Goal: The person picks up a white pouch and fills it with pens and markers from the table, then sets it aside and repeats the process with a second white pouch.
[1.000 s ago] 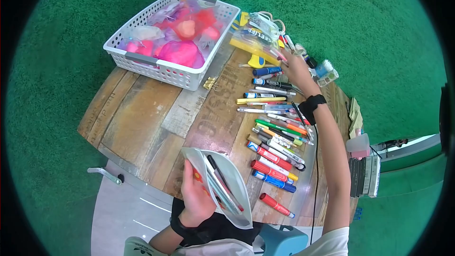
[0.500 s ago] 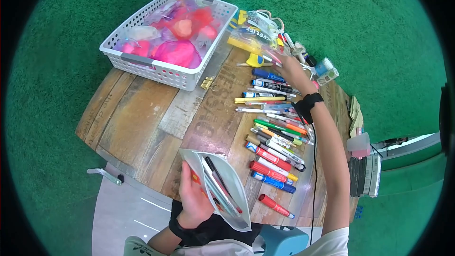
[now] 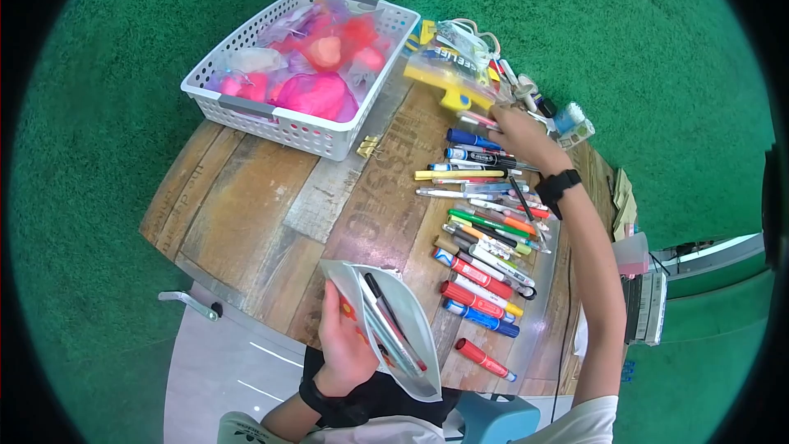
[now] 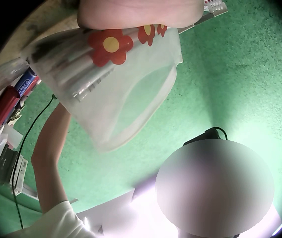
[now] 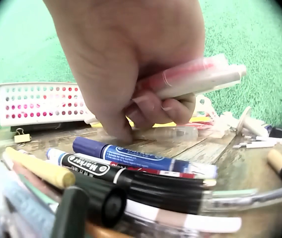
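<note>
nearest the body, the left hand [image 3: 347, 355] grips a whitish pouch [image 3: 421, 333] with red flowers by its flowered side, above the near edge of the worktop [image 3: 238, 197]. tilting it this way seems meant to keep the mouth gaping and the pens [image 3: 385, 316] inside from slipping out. its palm lies against the outer wall; the farther fingers are hidden.

past it, a red marker [image 3: 485, 360] lies a little apart from the spread of markers and pens, most set crosswise and roughly side by side, probably so each can be picked out easily.

farther off, the right hand [image 3: 530, 138] reaches over the far part of the spread, palm down, wrist above the markers. its grip is closed round red-and-white pens [image 5: 195, 79], tucked between palm and curled fingers, perhaps leaving the fingertips free; they point down near a clear pen [image 5: 183, 133].

beyond are a yellow-edged bag [image 3: 448, 78] and, leftward, a white basket [image 3: 271, 125].
</note>
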Tool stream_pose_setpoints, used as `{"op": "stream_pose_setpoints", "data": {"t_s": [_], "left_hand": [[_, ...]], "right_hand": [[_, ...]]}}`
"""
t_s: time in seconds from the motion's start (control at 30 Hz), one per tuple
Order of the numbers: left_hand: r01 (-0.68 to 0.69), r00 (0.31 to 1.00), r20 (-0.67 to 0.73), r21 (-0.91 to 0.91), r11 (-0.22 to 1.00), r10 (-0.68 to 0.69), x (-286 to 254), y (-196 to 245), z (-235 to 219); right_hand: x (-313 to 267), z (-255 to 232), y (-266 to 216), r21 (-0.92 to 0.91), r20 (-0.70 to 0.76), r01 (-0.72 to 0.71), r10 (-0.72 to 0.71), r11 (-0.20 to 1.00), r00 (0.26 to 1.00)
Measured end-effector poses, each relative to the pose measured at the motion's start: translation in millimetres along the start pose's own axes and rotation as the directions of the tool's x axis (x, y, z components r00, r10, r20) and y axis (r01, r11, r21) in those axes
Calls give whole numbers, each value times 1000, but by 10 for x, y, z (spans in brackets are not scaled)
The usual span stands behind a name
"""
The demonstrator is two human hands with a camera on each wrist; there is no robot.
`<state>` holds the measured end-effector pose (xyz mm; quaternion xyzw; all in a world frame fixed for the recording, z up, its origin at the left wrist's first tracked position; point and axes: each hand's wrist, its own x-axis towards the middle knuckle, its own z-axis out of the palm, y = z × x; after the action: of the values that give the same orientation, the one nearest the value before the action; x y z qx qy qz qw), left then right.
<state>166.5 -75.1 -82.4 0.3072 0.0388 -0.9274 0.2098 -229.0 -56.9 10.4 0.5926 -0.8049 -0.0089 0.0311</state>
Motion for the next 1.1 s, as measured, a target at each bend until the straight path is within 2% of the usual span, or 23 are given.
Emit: {"op": "stream_pose_setpoints", "data": {"t_s": [0.2,0.27,0.33,0.37,0.4,0.43,0.5,0.53,0.6,0.63,0.73,0.87,0.93,1.03,1.1], "left_hand": [[20,999,38,67,998,-23,-45,28,76],[15,998,64,40,999,-18,-29,29,53],[-15,999,47,74,997,12,-40,22,90],[-34,998,54,76,997,30,-36,24,92],[-51,997,59,78,996,46,-41,25,97],[-49,997,63,85,995,43,-55,28,116],[-69,994,87,108,992,60,-86,33,163],[-67,994,92,117,991,56,-92,29,175],[-88,993,93,113,990,78,-97,26,195],[-88,992,96,120,989,77,-100,25,197],[-101,991,98,131,986,89,-100,20,201],[-126,989,98,121,985,115,-92,7,212],[-128,987,111,118,985,115,-92,2,215],[-137,987,103,121,983,124,-94,3,219],[-143,986,103,127,982,130,-101,1,227]], "right_hand": [[-449,-254,239,-118,-74,-129,121,985,990],[-605,-270,353,-54,-188,-139,126,989,974],[-725,-317,399,-91,-217,-162,139,983,966],[-797,-370,426,141,-122,-280,297,950,947],[-854,-426,404,353,8,-399,424,846,906],[-903,-384,470,355,3,-403,430,844,903],[-992,-260,608,551,9,-352,417,756,909],[-1032,-230,624,554,3,-355,424,753,906],[-1072,-168,629,223,-259,-212,267,952,928],[-1093,-152,649,225,-264,-215,272,950,925],[-1106,-96,724,211,-129,-249,279,945,952],[-1078,142,786,127,-158,-287,305,950,939],[-1068,250,775,-51,-115,-307,300,950,947],[-1114,256,582,-115,-38,-333,331,936,943],[-1120,218,591,-96,-54,-330,327,939,944]]}}
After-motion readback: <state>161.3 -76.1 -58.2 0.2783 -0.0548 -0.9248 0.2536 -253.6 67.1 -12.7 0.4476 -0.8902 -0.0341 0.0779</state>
